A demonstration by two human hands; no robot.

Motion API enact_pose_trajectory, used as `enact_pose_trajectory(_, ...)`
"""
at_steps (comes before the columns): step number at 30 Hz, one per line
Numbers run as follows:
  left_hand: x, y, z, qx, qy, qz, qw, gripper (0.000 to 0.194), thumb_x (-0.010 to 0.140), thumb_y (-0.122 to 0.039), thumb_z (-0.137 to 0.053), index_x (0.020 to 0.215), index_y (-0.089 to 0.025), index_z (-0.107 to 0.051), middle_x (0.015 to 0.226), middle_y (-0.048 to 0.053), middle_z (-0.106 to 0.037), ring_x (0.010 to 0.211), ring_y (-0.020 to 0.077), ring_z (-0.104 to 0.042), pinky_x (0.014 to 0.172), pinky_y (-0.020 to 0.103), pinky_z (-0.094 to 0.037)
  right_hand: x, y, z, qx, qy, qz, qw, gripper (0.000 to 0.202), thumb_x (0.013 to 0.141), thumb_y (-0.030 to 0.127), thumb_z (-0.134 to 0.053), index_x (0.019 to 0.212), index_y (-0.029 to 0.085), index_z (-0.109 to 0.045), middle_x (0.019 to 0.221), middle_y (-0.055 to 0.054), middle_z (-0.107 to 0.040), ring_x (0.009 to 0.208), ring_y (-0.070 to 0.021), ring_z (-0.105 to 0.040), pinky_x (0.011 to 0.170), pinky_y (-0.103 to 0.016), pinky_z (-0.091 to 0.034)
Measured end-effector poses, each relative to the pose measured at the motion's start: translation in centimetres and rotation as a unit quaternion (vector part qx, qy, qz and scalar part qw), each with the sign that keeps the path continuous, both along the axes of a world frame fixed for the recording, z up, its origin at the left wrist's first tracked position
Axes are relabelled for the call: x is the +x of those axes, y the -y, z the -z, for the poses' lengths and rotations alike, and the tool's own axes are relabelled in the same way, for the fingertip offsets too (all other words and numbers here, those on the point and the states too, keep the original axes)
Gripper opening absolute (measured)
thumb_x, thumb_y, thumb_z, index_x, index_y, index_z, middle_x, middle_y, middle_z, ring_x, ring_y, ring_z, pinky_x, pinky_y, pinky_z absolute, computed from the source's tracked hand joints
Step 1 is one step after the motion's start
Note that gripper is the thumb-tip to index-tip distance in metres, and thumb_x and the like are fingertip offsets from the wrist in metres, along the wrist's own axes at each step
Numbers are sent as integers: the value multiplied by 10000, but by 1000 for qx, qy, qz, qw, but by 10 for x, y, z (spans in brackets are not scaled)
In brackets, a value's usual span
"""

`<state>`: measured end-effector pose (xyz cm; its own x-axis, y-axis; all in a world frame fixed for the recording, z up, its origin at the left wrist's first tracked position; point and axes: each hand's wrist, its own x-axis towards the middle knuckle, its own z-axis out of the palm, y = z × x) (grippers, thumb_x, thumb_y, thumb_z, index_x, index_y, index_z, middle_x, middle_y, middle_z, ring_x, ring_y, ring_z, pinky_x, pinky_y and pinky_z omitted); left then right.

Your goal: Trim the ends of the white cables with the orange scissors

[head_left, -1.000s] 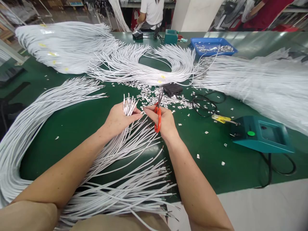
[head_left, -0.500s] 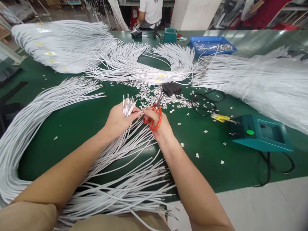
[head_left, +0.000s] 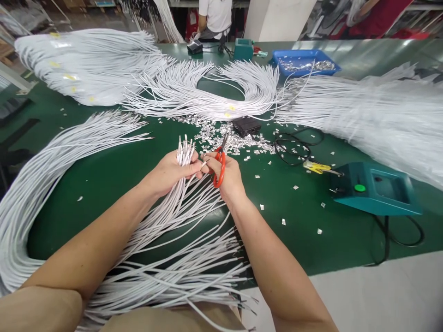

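My left hand (head_left: 170, 171) is closed around a small bunch of white cables (head_left: 184, 153), their stripped ends sticking up above the fist. Its thumb and fingertips pinch one cable whose end points toward the other hand. Orange-handled scissors (head_left: 219, 169) sit in my right hand (head_left: 231, 177), blades pointing up and away. The right fingertips are close to that single cable end; whether they touch it I cannot tell. Below both hands, more loose white cables (head_left: 166, 221) run across the green table toward my lap.
Silvery scraps (head_left: 221, 138) lie scattered beyond my hands, beside a small black box (head_left: 246, 126). A teal device (head_left: 375, 189) with a yellow clip stands at right. Large cable bundles (head_left: 93, 64) and a blue tray (head_left: 304, 62) lie farther back. A person in white (head_left: 216, 18) is across the table.
The scissors in my right hand have turned, so the handles look narrower and the blades sit slightly further left. The pinched cable end now shows more clearly between the hands.
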<state>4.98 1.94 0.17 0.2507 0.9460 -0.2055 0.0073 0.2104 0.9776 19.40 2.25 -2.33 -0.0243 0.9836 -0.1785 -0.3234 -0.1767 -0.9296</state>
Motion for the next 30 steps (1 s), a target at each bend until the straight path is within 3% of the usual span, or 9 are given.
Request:
enact_pose_trajectory(3, 0, 0, 1, 17, -20, -38, 999, 316, 684, -308, -783, 803, -181, -518, 776, 19, -692, 699, 150, -666, 634, 257, -473, 7, -2, -2, 33, 106, 48, 993, 236, 686, 404, -699, 654, 174, -658, 624, 19, -593, 632, -121, -522, 684, -275, -418)
enact_pose_trajectory(5, -2, -1, 3, 34, -37, -50, 997, 308, 679, -300, -787, 820, -176, -542, 793, 24, -703, 742, 164, -683, 681, 269, -494, 10, -3, -4, 53, 121, 63, 989, 192, 706, 372, -678, 692, 181, -678, 699, 5, -638, 716, -139, -565, 730, -275, -427)
enact_pose_trajectory(11, -7, -3, 9, 100, -144, -92, 980, 321, 628, -350, -802, 829, -166, -632, 829, 45, -720, 792, 213, -679, 796, 355, -513, 12, -1, -6, 66, 81, -3, 995, 263, 749, 395, -642, 595, 183, -625, 664, 7, -602, 697, -130, -551, 727, -272, -416)
enact_pose_trajectory(14, -6, -3, 9, 108, -141, -100, 979, 353, 611, -344, -810, 882, -169, -668, 842, 33, -703, 797, 194, -653, 794, 330, -501, 15, -2, -4, 69, 176, -21, 982, 246, 772, 402, -612, 684, 176, -654, 699, 2, -623, 665, -130, -537, 682, -274, -404)
enact_pose_trajectory(16, -6, -3, 7, 99, -121, -89, 984, 411, 632, -334, -798, 995, -180, -684, 851, 23, -686, 777, 171, -631, 752, 300, -492, 20, -4, -2, 96, 318, -35, 942, 200, 779, 356, -600, 715, 175, -655, 728, -7, -638, 669, -137, -535, 657, -272, -385)
enact_pose_trajectory(19, -7, -5, 6, 83, -108, -60, 989, 434, 685, -332, -764, 1089, -194, -686, 868, 22, -662, 694, 133, -575, 626, 252, -448, 26, -5, 1, 185, 518, -71, 832, 148, 796, 274, -567, 714, 173, -639, 756, -25, -633, 692, -148, -525, 627, -271, -340)
enact_pose_trajectory(21, -8, -6, 5, 75, -106, -48, 990, 417, 706, -335, -751, 1096, -196, -692, 870, 23, -650, 665, 119, -546, 578, 237, -417, 29, -6, 3, 233, 583, -71, 775, 155, 817, 241, -536, 722, 172, -637, 772, -37, -628, 722, -156, -525, 629, -274, -323)
enact_pose_trajectory(26, -11, -6, 3, 61, -109, -38, 991, 438, 724, -331, -749, 1143, -222, -690, 870, 12, -634, 696, 116, -557, 599, 236, -415, 31, -6, 7, 275, 657, -54, 699, 183, 852, 233, -517, 746, 171, -653, 771, -53, -627, 769, -173, -534, 644, -290, -306)
enact_pose_trajectory(30, -12, -6, 2, 53, -119, -41, 991, 434, 704, -346, -769, 1113, -212, -710, 907, 25, -650, 758, 135, -583, 678, 262, -441, 33, -6, 7, 278, 681, -70, 673, 214, 867, 252, -517, 725, 170, -654, 741, -51, -624, 747, -170, -537, 618, -294, -286)
